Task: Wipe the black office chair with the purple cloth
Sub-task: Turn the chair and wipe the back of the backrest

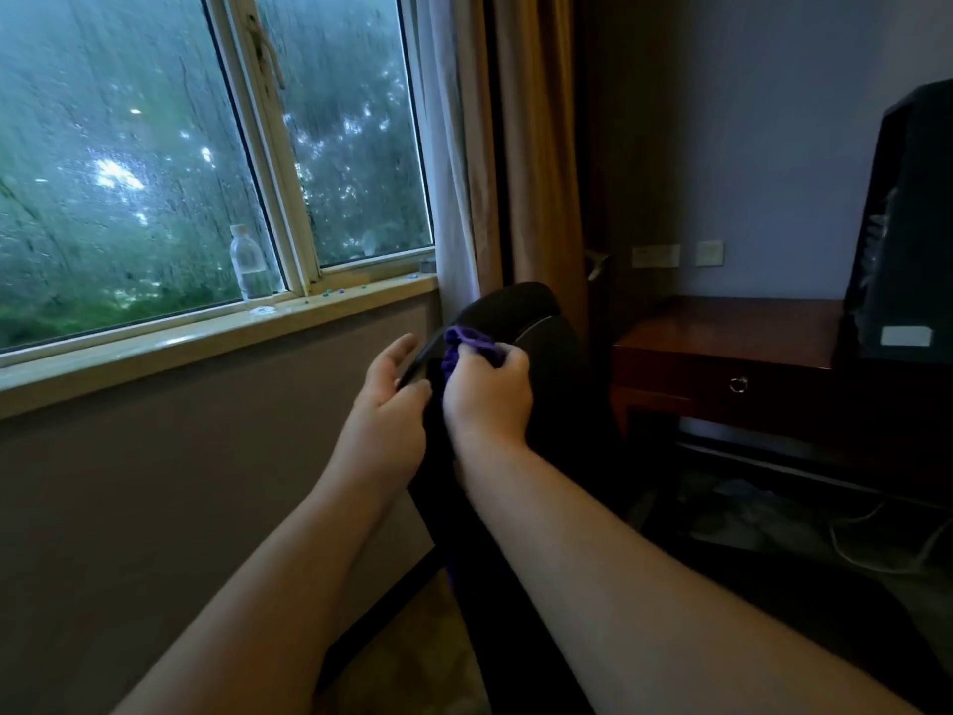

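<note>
Observed: the black office chair [521, 322] stands near the centre of view, its backrest top below the curtain [536, 147], with the seat and base mostly hidden behind the person's forearms. The purple cloth [466, 345] is bunched against the upper left edge of the backrest, showing at 12 o'clock of the right hand [487, 389]. That hand is closed around the cloth, knuckles toward the camera, and presses it onto the chair. The left hand [392, 384], just beside it at 9 o'clock, appears to clasp the backrest's thin edge, thumb on the near side and loosely extended fingers on the far side, steadying the chair. A strip of purple also shows lower down between the forearms, at 6 o'clock; whether this is the same cloth cannot be told. Assessment: the wiping step is in hand, at the top rim of the backrest. The face of the back, the seat and the arms cannot be judged from here as done or not done. The next move calls for drawing the cloth along the rim and down the back under steady pressure while the left hand braces the chair against swivelling or rolling. Surroundings: a water bottle [248, 265] stands on the window sill [206, 327] at 10 o'clock of the hands. A wooden counter [722, 332] with a ring-pull drawer lies at 3 o'clock, well apart.
</note>
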Available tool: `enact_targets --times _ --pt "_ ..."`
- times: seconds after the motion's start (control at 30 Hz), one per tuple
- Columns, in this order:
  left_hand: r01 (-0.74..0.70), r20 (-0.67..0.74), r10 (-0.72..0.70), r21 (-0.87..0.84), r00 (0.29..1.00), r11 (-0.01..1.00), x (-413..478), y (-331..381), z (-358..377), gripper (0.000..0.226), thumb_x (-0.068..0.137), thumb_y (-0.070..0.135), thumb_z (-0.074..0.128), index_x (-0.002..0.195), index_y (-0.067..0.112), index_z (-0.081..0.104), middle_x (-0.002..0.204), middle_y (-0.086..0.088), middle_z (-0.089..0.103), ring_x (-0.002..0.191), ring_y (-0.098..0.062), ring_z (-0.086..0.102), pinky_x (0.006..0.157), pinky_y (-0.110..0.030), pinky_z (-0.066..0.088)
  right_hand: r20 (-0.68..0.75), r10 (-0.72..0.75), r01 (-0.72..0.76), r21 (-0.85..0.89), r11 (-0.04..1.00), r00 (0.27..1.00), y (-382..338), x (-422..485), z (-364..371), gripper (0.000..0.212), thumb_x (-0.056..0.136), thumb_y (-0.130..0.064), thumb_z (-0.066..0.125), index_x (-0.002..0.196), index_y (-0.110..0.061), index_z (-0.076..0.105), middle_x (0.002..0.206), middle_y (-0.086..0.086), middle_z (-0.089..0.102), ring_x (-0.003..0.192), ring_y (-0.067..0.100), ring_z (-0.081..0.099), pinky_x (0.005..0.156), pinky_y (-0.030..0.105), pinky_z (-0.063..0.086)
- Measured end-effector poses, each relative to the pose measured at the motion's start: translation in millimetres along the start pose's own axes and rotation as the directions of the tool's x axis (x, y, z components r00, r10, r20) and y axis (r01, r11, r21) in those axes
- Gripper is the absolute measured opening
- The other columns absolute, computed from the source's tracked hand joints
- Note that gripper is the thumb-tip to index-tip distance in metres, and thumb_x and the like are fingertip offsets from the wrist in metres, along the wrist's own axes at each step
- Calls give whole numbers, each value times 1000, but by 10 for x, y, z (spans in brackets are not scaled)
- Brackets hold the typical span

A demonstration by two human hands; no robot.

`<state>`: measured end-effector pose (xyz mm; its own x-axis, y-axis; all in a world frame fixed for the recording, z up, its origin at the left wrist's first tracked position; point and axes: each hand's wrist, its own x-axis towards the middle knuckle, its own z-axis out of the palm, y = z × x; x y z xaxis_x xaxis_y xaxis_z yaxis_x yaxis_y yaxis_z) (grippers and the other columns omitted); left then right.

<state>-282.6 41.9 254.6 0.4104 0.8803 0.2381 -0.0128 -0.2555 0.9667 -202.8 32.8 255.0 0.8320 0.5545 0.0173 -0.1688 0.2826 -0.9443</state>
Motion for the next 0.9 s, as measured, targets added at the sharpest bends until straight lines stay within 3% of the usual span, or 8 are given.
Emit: enact_targets --times 0.13,0.23,0.3,0.43,0.57,0.67,0.8,0.9 --pt "5 9 -5 -45 1000 999 -90 26 22 50 99 8 50 142 33 42 122 -1 61 96 -20 69 76 -37 57 31 -54 51 79 996 998 63 -486 -198 30 98 -25 59 127 -32 53 97 -17 55 82 -4 53 65 11 40" --pt "22 50 -16 -133 999 991 -160 33 31 48 98 8 53 140 31 45 121 -6 64 99 -24 69 73 -37 54 47 -116 111 94 989 992 77 -630 -276 28 98 -23 59 124 -32 54 98 -16 58 86 -7 55 64 9 46" --pt "35 57 -25 -182 998 983 -196 35 30 40 98 11 56 133 31 51 116 -8 68 99 -26 70 74 -40 55 63 -132 125 96 987 989 49 -577 -250 27 98 -23 59 123 -31 54 101 -15 60 91 -4 58 72 9 48" --pt "31 57 -23 -150 998 988 -191 30 25 27 98 11 54 116 31 59 104 -10 72 83 -26 71 70 -45 56 69 -100 93 94 991 993 -33 -311 -109 19 96 -24 62 109 -34 52 97 -12 58 98 10 62 93 32 54" --pt "37 31 -32 -147 999 989 -91 -1 35 32 99 5 49 110 33 59 104 -14 70 76 -29 68 68 -47 57 -18 -96 98 115 989 995 -89 84 51 19 95 -22 63 112 -25 55 97 -6 57 95 19 63 84 31 51" --pt "22 16 -20 -147 1000 989 -23 -36 25 34 100 4 45 113 33 59 105 -14 68 71 -26 66 70 -48 57 -67 -93 101 130 986 993 -90 377 158 17 94 -23 63 108 -24 54 99 -2 59 98 24 66 90 38 56" --pt "36 26 -33 -139 999 990 53 -57 1 34 100 5 46 115 33 59 98 -11 71 71 -28 66 78 -57 56 -84 -113 122 117 986 990 -60 680 223 24 96 -24 62 119 -18 56 100 -3 55 89 16 57 76 24 48" --pt "52 32 -49 -127 998 991 107 -65 -3 33 100 7 47 113 34 59 98 -9 71 73 -30 71 76 -60 58 -122 -116 130 115 985 986 -60 881 218 23 97 -21 61 119 -16 57 103 0 57 95 20 61 71 20 45"
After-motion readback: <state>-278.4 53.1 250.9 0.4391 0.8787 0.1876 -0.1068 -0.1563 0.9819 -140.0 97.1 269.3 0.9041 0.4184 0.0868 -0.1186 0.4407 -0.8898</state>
